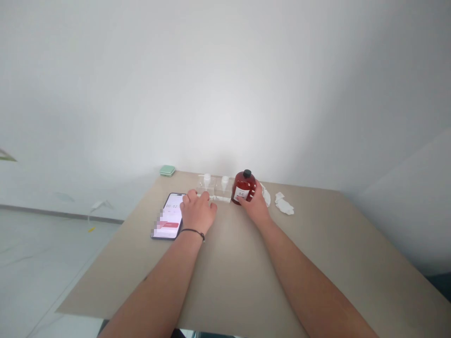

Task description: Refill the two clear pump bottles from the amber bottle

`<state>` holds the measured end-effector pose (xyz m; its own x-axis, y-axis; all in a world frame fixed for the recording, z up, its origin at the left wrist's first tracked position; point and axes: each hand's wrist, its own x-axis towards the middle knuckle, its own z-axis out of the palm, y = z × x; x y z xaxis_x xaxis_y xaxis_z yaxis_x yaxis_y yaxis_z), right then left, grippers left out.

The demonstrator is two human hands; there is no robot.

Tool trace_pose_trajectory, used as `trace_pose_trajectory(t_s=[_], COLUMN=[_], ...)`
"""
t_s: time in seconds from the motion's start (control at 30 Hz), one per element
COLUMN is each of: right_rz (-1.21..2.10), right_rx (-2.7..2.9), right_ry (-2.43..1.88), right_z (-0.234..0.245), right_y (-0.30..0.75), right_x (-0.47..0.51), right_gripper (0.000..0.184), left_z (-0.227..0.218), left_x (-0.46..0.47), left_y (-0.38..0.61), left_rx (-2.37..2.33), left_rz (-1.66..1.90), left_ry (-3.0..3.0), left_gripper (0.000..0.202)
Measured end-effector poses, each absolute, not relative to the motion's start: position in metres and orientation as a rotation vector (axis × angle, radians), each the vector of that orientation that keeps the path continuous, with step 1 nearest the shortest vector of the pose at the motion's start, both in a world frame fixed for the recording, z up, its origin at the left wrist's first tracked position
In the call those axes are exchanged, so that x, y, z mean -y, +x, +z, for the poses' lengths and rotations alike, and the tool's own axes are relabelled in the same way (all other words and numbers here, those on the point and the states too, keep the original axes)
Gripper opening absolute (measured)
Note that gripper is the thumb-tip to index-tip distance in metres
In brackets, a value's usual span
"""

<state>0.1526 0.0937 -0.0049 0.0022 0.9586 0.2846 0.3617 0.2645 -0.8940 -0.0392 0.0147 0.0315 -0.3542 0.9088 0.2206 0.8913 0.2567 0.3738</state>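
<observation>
My right hand (254, 205) is wrapped round a dark red bottle (243, 187) with a black cap and a white label, standing upright near the far edge of the beige table (229, 277). My left hand (198, 210) rests on the table with its fingers curled, the fingertips touching or close to two small clear bottles with white pump tops (215, 186) just left of the red bottle. Whether it grips one I cannot make out. A thin black band sits on my left wrist.
A phone (169, 216) lies face up with its screen lit, left of my left hand. A small green case (167, 170) sits at the table's far left corner. Crumpled white tissues (283, 203) lie right of the red bottle. White wall behind.
</observation>
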Motion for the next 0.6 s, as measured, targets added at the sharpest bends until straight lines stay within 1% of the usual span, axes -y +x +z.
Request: trace_pose_trajectory(t_s=[0.13, 0.3, 0.47, 0.6], right_rz=[0.768, 0.701, 0.573, 0.569], right_rx=[1.557, 1.626, 1.684, 1.702], right_ry=[-1.279, -1.318, -1.368, -1.405], right_z=[-0.004, -0.007, -0.006, -0.003], right_y=[0.154, 0.159, 0.160, 0.160], right_x=[-0.090, -0.087, -0.087, -0.086], right_gripper=[0.097, 0.095, 0.088, 0.087], left_z=[0.028, 0.023, 0.021, 0.020], left_x=[-0.018, -0.024, -0.025, -0.026], left_y=[-0.041, -0.040, -0.039, -0.040], left_rx=[-2.445, -2.400, -2.370, -2.318], left_rz=[0.790, 0.698, 0.673, 0.680], left_ry=[1.686, 1.670, 1.672, 1.692], left_gripper=[0.026, 0.021, 0.022, 0.022])
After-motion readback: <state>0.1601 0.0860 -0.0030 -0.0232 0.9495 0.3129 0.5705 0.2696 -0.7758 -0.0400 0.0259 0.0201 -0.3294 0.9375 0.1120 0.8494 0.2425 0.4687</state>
